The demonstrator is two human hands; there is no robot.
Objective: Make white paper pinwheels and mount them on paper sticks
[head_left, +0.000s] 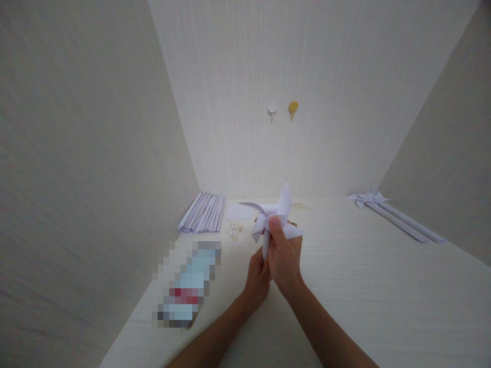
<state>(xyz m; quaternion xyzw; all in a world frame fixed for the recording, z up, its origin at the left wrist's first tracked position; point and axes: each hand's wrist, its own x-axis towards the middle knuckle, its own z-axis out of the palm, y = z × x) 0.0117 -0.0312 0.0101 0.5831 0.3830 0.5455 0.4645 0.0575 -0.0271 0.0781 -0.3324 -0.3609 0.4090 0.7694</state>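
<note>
Right hand (284, 260): fingers pinching white paper pinwheel (284, 202), thumb (274, 223) pressed on its front near the center; remaining fingers mostly hidden behind. Left hand (258, 278): just below and beside the right, fingers closed around lower part of the pinwheel's white stick (266, 244), tips partly hidden. Pinwheel is upright, blades fanned out, held in front of the person above the worktop (345, 286). Small brownish item (292, 223) partly showing behind the blades, can't tell what. Left of pinwheel: white paper (238, 211) lying flat, pile of small pale pieces (236, 231) just in front of it. Farther left, rolled paper sticks (202, 213) side by side near the left wall (95, 153). Pixelated long object (195, 281) nearer the person, left of the hands. Far right: more pinwheels (369, 198), blades overlapping, two sticks (401, 222) slanting toward the person. Back wall (230, 76): white hook (272, 107), yellow hook (293, 107).
</note>
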